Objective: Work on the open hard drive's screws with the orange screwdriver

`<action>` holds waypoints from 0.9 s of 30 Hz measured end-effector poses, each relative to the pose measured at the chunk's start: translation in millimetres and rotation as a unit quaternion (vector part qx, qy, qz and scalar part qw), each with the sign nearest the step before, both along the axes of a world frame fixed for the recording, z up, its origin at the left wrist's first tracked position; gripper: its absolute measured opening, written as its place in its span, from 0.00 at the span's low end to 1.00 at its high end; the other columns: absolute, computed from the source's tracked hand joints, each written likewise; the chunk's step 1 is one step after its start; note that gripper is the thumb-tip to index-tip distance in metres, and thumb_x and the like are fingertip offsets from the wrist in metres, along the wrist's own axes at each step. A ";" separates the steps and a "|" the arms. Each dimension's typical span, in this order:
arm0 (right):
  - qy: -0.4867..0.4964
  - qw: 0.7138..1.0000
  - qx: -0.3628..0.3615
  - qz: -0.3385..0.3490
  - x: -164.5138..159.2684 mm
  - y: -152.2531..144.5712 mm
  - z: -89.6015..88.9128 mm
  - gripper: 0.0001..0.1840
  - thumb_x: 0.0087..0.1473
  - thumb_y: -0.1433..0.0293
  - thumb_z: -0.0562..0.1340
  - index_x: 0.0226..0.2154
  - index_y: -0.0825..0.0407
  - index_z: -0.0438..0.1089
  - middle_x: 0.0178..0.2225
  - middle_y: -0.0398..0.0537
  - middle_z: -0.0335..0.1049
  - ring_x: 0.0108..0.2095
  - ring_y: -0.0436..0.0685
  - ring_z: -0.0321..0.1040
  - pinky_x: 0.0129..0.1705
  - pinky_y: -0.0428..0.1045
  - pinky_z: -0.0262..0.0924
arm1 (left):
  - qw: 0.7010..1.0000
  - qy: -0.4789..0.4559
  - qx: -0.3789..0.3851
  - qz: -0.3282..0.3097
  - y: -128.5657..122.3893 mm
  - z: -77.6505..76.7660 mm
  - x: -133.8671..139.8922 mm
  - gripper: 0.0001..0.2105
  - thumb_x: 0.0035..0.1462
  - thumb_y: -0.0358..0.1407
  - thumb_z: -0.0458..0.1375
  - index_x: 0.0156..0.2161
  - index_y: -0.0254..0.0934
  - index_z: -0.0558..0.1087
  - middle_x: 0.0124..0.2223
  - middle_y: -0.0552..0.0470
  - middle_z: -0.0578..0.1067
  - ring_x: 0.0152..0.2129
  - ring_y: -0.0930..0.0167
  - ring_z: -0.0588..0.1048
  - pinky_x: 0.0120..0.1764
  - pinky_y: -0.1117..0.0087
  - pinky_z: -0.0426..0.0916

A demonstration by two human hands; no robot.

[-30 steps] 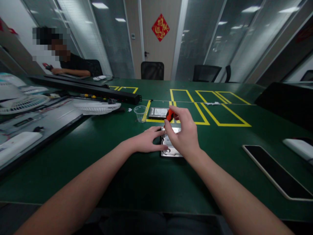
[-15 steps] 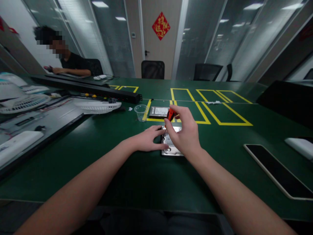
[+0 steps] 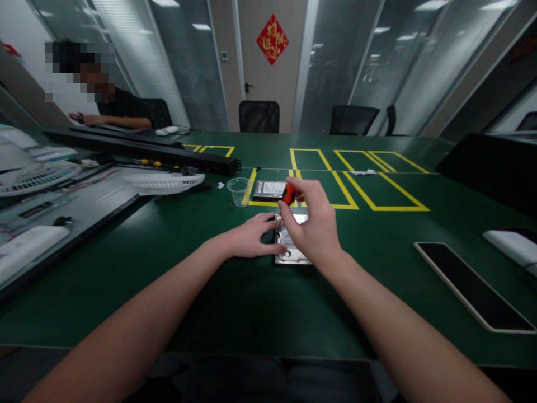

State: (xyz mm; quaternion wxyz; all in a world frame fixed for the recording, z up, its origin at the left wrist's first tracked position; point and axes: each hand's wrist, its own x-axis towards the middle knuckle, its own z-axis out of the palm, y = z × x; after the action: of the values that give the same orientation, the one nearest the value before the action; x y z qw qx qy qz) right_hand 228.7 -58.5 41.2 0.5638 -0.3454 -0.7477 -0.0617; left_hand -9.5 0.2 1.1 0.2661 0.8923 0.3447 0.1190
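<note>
On the table, drive lies flat. Left hand: thumb and fingers spread wide, touching drive's left side. Right hand: fingertips pinched round screwdriver, held above drive.

In the head view, I have both forearms bare and slanting inward, the left forearm from the lower left and the right forearm from the lower right, so the hands come close together. My left hand lies low and palm down, thumb spread well apart from the index finger. My right hand sits higher, its thumb and index finger bent in a pinch; I cannot clearly see its other fingers.
</note>
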 end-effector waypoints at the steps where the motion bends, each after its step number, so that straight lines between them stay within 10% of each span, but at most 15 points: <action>1: 0.000 1.000 0.000 0.008 -0.6 -0.5 0.1 0.27 0.79 0.74 0.65 0.74 0.42 0.75 0.63 0.56 0.86 0.61 0.70 0.85 0.64 0.69 0.86 | 1.000 0.000 -0.002 -0.002 -0.1 0.5 0.0 0.50 0.74 0.76 0.70 0.87 0.51 0.74 0.93 0.37 0.66 0.92 0.36 0.61 0.91 0.28 0.57; 27: 0.001 1.000 -0.003 0.002 1.5 -0.6 1.1 0.26 0.79 0.72 0.67 0.73 0.41 0.77 0.60 0.54 0.85 0.58 0.68 0.85 0.61 0.67 0.86 | 1.000 -0.004 0.006 0.000 -1.2 1.4 1.8 0.48 0.74 0.72 0.73 0.87 0.50 0.75 0.92 0.37 0.68 0.91 0.36 0.63 0.91 0.29 0.59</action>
State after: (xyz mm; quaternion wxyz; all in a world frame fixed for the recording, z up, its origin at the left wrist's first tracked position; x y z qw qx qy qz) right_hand 230.2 -59.1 42.3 0.5641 -0.3455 -0.7476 -0.0581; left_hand -7.7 -1.0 2.5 0.2625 0.8933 0.3429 0.1244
